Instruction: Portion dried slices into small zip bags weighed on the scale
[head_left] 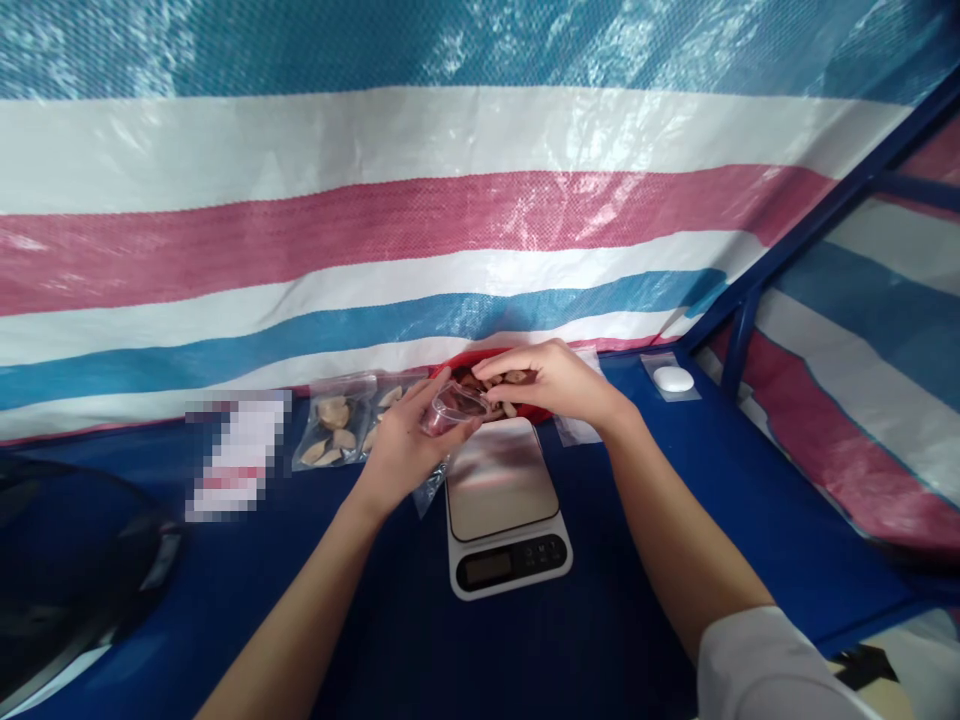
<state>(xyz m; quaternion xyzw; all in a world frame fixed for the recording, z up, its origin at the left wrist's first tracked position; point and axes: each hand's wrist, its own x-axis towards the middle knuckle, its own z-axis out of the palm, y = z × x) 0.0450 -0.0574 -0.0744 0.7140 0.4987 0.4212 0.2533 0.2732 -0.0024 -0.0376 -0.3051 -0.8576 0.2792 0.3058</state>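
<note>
My left hand (409, 440) is wrapped round a small clear plastic cup (459, 402), tilted above the back edge of a white kitchen scale (504, 480). Just right of the cup, my right hand (551, 380) is bent with thumb and fingertips drawn in toward its rim. What those fingertips hold is too small to make out. Beneath both hands lies a red container (480, 356) of small brown pieces (513, 378), partly hidden by them. The scale's plate bears nothing, and its display (487, 569) looks dark.
Clear zip bags with pale brown slices (330, 430) lie left of my left hand. A blurred white packet (240, 450) is farther left, beside a dark round object (75, 570). At right, a white oval item (673, 379) rests on a small bag. Striped sheeting (450, 210) rises behind the blue table (600, 620).
</note>
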